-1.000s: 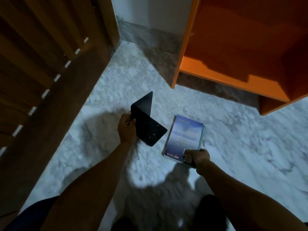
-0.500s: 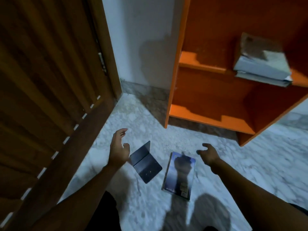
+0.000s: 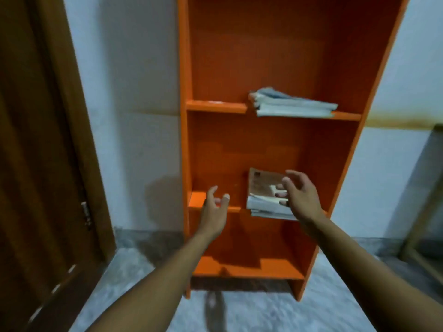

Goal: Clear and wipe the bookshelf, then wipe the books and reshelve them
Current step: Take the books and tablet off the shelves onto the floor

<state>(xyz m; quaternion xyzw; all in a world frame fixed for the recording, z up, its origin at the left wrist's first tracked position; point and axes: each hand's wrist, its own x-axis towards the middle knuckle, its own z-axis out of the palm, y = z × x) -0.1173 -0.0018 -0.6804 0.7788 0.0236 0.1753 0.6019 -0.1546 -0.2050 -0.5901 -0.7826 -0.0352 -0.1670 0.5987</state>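
An orange bookshelf (image 3: 282,56) stands against the pale wall (image 3: 134,92), beside a brown wooden door (image 3: 36,140), on a marbled floor (image 3: 263,315). One stack of books (image 3: 292,103) lies flat on the upper shelf, another stack (image 3: 263,195) on the middle shelf. The right hand (image 3: 298,192) reaches at that lower stack, fingers spread, grasping nothing; the left hand (image 3: 214,209) hovers released before the shelf edge

head view faces bookshelf (image 3: 275,68) closely
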